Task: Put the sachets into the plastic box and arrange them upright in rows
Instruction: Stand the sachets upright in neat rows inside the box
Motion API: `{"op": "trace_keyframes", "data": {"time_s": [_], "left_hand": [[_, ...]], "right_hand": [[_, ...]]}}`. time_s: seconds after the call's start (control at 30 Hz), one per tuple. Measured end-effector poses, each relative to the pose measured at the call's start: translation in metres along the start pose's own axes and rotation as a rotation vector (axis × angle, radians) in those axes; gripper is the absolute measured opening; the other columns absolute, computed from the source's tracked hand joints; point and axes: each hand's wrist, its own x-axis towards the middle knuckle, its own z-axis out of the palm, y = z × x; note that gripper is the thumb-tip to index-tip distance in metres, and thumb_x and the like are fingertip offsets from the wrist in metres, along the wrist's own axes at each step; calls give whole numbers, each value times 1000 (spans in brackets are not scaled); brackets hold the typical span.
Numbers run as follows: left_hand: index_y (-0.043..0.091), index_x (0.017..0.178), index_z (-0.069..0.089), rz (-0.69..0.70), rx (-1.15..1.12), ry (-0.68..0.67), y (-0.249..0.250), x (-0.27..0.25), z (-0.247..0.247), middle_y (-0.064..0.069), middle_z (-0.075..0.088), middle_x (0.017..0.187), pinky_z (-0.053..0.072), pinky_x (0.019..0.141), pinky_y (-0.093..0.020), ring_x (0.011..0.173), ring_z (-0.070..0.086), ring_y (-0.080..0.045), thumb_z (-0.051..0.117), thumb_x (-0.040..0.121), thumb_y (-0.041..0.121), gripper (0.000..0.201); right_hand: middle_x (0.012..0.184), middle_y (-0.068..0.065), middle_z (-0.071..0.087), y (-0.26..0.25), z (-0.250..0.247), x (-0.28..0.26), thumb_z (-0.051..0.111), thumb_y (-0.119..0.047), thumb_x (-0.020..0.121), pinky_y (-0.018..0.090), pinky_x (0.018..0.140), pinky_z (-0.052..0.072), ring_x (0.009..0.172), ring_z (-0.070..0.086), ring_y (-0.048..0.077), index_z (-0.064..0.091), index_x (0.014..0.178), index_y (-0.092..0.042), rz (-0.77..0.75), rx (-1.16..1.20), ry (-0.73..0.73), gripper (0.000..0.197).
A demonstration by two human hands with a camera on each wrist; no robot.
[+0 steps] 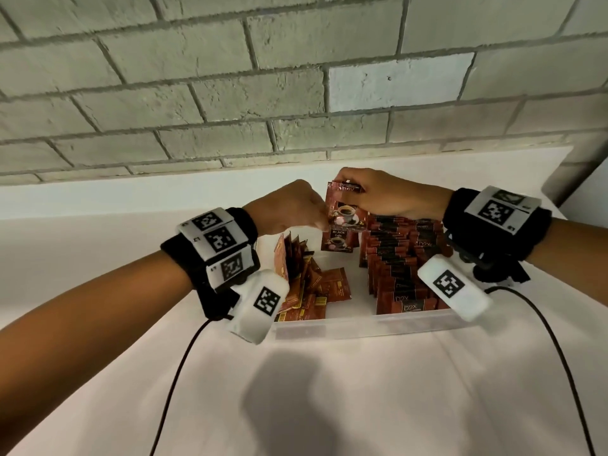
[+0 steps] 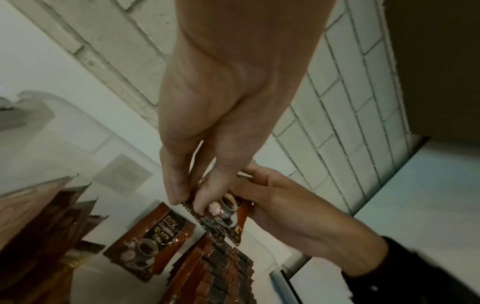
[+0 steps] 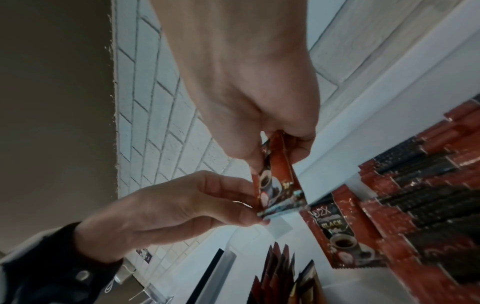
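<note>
1. Head view: your left hand (image 1: 289,205) and right hand (image 1: 385,195) both pinch one sachet (image 1: 343,209) above the plastic box (image 1: 362,324); upright rows (image 1: 401,258) fill its right side, and bare floor lies between them and the loose pile (image 1: 309,284).
2. Left wrist: your fingertips (image 2: 202,205) grip the sachet's serrated edge.
3. Right wrist: your thumb and fingers clamp its top.

We see a red-brown coffee sachet (image 1: 343,209) with a cup pictured on its face, held upright above the plastic box (image 1: 362,325), a clear, shallow container. Along the box's right side stand packed rows of sachets (image 1: 403,255), upright on edge, dark tops showing. One sachet marked BLACK (image 1: 339,240) stands against the far wall. At the left a few sachets lean (image 1: 291,255), and others lie flat in a loose heap (image 1: 316,294).
</note>
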Motion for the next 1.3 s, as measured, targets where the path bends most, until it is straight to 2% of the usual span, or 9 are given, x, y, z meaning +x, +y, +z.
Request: {"op": "trace_keyframes", "data": {"time_s": [0.07,0.2,0.37,0.63,0.83,1.0,1.1,1.17,1.3], "left_hand": [[-15,93,67,-17,-117,-4,3,0,2,-22,68,91,52,86,-27,85,64,-24,75,76,9,31],[-21,96,64,-21,-163,40,2,-2,4,-32,66,98,51,95,-41,99,67,-35,76,77,6,35],[-7,101,69,-129,15,38,-6,4,9,-14,71,93,54,89,-32,84,67,-23,72,82,12,27],[6,96,60,-152,420,-94,-3,6,24,5,53,70,40,43,-8,57,49,-3,60,90,13,10],[5,111,69,-77,508,-256,-8,15,26,-9,68,104,36,78,-23,93,60,-26,49,98,19,28],[9,75,56,-56,632,-135,-7,11,21,0,55,71,40,46,-8,58,48,-6,57,92,9,17],[7,62,51,-69,660,-51,-12,20,16,-3,53,66,42,55,-20,56,49,-11,67,82,6,26],[-3,77,67,-35,661,-25,-7,16,13,-11,67,78,49,68,-28,71,63,-21,71,77,5,9],[13,111,68,104,804,-193,-3,5,0,-6,65,110,47,88,-30,103,60,-21,61,84,0,31]], "right_hand": [[99,12,62,3,4,1,43,-31,99,31,65,41,75,52,19,49,117,-17,15,-3,19,23],[104,22,58,-1,2,4,32,-24,102,37,68,41,79,53,30,50,121,-12,-18,-124,-36,29],[104,9,58,3,-5,7,46,-12,96,27,72,37,86,52,18,58,114,-5,-121,-403,-81,23],[74,-6,43,7,15,13,43,5,90,30,66,42,81,52,23,51,94,-11,-139,-540,-96,19],[91,13,58,5,28,10,46,3,91,33,62,45,76,61,28,59,100,-1,-211,-698,-95,16],[75,5,52,6,31,13,44,5,91,24,47,34,59,54,20,61,95,-3,-223,-758,-115,20],[81,5,47,5,33,12,43,4,92,20,46,27,58,47,14,59,103,-1,-210,-782,-129,20],[91,10,51,4,32,10,41,4,93,20,47,27,63,48,16,57,106,1,-219,-796,-123,21],[95,15,55,1,28,12,47,3,92,31,59,41,77,58,28,56,100,2,-238,-755,-90,12]]}}
